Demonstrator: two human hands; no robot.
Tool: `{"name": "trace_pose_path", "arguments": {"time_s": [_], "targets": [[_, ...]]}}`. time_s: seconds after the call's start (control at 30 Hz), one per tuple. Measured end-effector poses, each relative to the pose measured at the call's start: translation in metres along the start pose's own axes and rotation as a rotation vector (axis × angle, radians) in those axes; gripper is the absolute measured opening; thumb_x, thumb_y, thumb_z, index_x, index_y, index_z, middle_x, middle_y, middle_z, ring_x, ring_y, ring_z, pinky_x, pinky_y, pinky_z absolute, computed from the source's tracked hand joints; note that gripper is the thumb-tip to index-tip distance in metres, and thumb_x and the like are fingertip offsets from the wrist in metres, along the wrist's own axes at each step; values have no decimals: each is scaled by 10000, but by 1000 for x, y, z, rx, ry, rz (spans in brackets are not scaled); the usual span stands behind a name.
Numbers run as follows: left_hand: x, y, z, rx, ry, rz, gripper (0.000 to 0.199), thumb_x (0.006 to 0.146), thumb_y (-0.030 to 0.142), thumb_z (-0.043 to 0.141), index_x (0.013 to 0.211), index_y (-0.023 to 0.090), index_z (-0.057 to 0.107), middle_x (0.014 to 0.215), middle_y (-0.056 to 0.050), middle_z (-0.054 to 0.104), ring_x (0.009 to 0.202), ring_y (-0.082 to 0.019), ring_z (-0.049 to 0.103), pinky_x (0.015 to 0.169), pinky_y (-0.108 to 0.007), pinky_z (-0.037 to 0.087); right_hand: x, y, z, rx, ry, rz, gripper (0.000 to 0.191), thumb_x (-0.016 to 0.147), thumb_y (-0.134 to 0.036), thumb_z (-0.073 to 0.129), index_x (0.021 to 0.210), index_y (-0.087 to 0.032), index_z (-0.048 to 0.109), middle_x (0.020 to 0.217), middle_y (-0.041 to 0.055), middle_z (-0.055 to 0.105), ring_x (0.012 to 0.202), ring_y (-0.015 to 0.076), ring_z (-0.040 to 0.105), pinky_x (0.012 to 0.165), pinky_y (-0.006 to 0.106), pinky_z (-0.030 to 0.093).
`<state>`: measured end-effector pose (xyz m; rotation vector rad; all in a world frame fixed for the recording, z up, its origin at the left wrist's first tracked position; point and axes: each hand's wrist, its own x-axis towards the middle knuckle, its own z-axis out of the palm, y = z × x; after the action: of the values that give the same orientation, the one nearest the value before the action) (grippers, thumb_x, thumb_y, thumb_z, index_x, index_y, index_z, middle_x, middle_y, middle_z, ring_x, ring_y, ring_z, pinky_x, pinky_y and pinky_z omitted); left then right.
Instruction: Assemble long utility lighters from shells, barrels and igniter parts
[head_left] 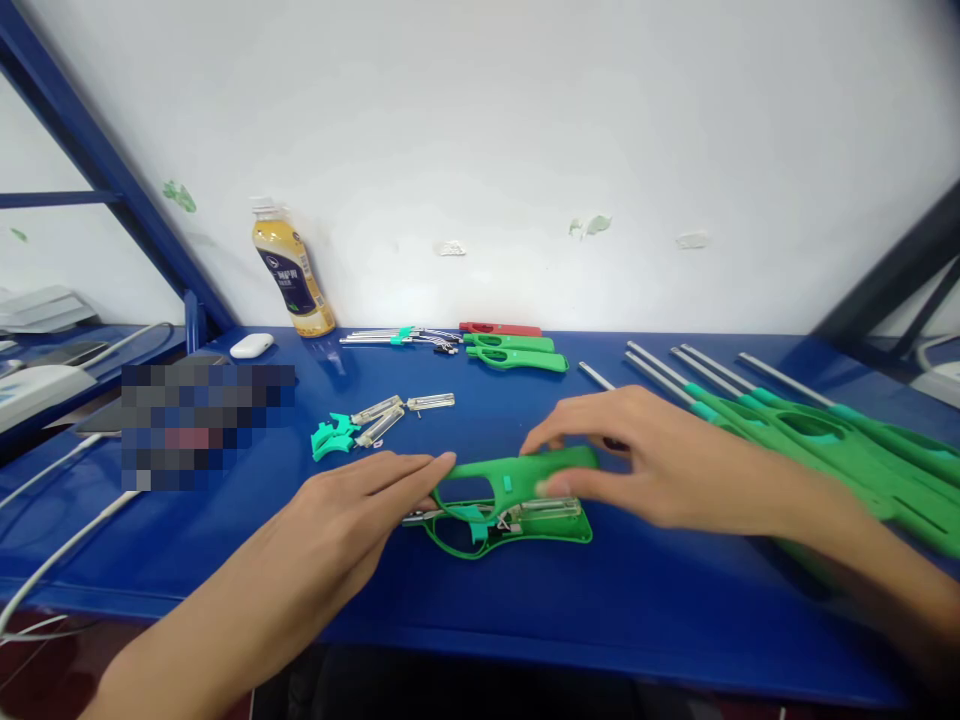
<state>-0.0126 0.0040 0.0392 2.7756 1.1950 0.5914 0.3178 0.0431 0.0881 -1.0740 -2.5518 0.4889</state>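
Just in front of me, a green lower shell (577, 528) lies on the blue table with a clear fuel tank (551, 508), a teal trigger (478, 525) and small wires in it. Over it, tilted, is a green upper shell (480, 480). My right hand (615, 460) pinches that upper shell at its right end between thumb and fingers. My left hand (360, 500) is closed round the left end of the shells, where a metal rod shows; its fingertips are partly hidden.
Finished-looking green lighters (817, 425) lie at right. Teal triggers (332, 437) and clear tanks (382, 415) are at left centre. Metal rods (375, 338), green and red shells (517, 345), a bottle (292, 270) and a white case (252, 346) stand near the wall.
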Motion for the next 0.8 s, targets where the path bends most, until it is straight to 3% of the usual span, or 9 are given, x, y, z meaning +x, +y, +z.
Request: {"name": "trace_pose_path", "arguments": {"time_s": [0.1,0.23,0.37,0.47,0.67,0.8], "targets": [[5,7,-7,-60,-62,-2,671,1018,35,425,1561,425,483,1387,6,695,1219,-206,699,1038,-329,577,-1,-3,0,-25,-73,-13,327,917,-537,772,1152,-309,769,1169,-16,754,1003,195,700,866,323,479],[16,20,-15,-119,-155,-38,473,1069,99,484,1455,346,601,1309,-28,707,1197,-203,674,1005,-312,560,-3,-7,4,-76,-143,-12,257,941,-477,752,1143,-320,775,1133,-38,751,959,176,708,847,319,480],[21,24,-16,-81,-167,-63,341,1080,155,523,1323,321,696,1282,-38,677,1159,-206,666,971,-303,545,-4,-9,9,-81,-180,-13,198,968,-441,710,1123,-343,784,1079,-53,747,894,161,701,817,312,470],[19,16,-11,-80,-179,-87,333,1092,199,518,1339,345,687,1275,-30,663,1124,-193,680,970,-285,535,-2,-9,10,-88,-192,-11,189,968,-441,703,1113,-356,789,1073,-60,745,877,161,699,803,311,463],[12,-10,2,-130,-206,-11,312,1107,291,506,1371,371,653,1267,-8,659,1055,-151,701,876,-211,528,0,-8,14,-94,-201,-18,221,973,-462,695,1139,-351,789,1092,-60,744,882,165,706,782,310,454],[13,-12,3,-142,-228,-25,302,1121,300,492,1378,380,630,1282,4,645,1088,-145,684,906,-214,504,1,-8,15,-112,-192,-25,226,980,-463,692,1152,-354,790,1102,-56,747,882,169,714,780,315,455]]}}
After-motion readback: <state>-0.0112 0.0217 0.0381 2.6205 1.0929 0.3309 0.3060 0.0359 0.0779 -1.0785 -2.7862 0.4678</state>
